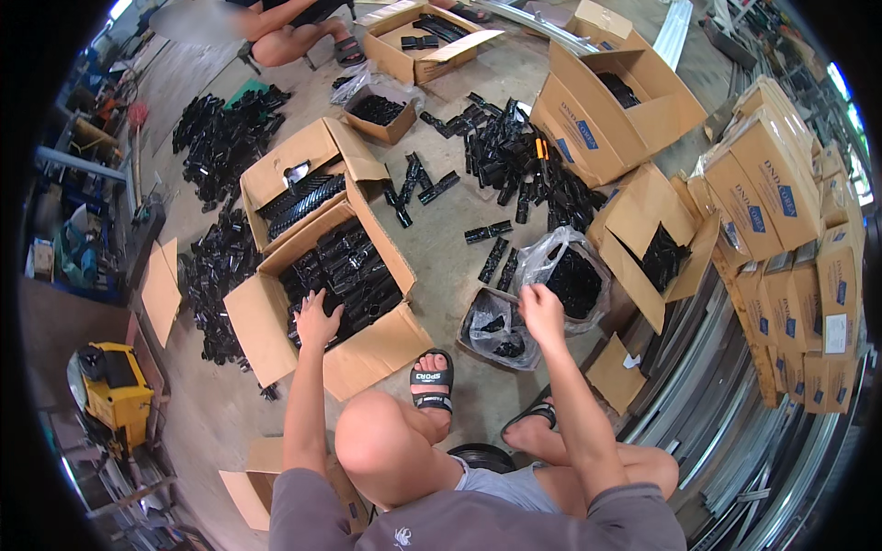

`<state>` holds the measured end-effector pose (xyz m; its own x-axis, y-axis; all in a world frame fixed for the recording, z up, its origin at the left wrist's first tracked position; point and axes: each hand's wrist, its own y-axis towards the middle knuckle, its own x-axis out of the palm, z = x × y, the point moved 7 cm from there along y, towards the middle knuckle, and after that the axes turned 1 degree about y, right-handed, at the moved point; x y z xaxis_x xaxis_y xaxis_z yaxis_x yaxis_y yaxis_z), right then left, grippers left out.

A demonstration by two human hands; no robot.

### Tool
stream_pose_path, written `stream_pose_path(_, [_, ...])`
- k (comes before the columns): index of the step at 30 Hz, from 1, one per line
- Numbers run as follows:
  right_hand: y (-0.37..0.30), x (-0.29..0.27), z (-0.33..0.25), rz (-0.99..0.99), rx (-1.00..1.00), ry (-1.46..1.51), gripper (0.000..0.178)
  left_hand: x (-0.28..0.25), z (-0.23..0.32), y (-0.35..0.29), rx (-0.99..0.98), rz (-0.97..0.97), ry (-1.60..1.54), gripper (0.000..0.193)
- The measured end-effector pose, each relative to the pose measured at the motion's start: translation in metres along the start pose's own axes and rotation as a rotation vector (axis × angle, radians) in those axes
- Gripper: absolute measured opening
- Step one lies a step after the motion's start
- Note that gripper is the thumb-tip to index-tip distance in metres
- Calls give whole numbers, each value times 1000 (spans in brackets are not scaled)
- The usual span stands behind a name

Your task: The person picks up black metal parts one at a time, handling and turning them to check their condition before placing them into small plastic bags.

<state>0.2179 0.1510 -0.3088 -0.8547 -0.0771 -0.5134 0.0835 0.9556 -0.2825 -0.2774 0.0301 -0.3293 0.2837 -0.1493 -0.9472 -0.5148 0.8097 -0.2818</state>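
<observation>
My left hand [317,321] lies with fingers spread at the near edge of an open cardboard box [398,264], touching the black plastic pieces [344,262] packed in rows inside it. My right hand [542,310] is closed, fingertips pressed together, above a small box lined with a clear bag [478,344] that holds small black parts. Whatever it may pinch is too small to make out. Right beside it stands a clear plastic bag [602,275] full of small black parts. Several loose black pieces [488,231] lie on the floor just beyond.
Heaps of black pieces [225,151] cover the floor at left and far centre. More open cartons [570,138] stand around, with stacked cartons [763,197] and metal profiles [707,413] at right. A yellow machine [119,395] is at left. Another person [285,41] sits at the far left.
</observation>
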Motion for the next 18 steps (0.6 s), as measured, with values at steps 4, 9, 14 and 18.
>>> stream_pose_path(4, [66, 60, -14, -48, 106, -373, 55, -10, 8, -4, 30, 182, -125, 70])
stream_pose_path(9, [96, 102, 24, -76, 506, -516, 93, -28, 14, -50, 111, 298, -262, 67])
stream_pose_path(14, [114, 121, 33, -41, 517, -533, 79, -51, 46, -94, 123, 243, -345, 63])
stream_pose_path(18, [110, 129, 31, -67, 510, -589, 74, -75, 65, -103, 105, 259, -438, 59])
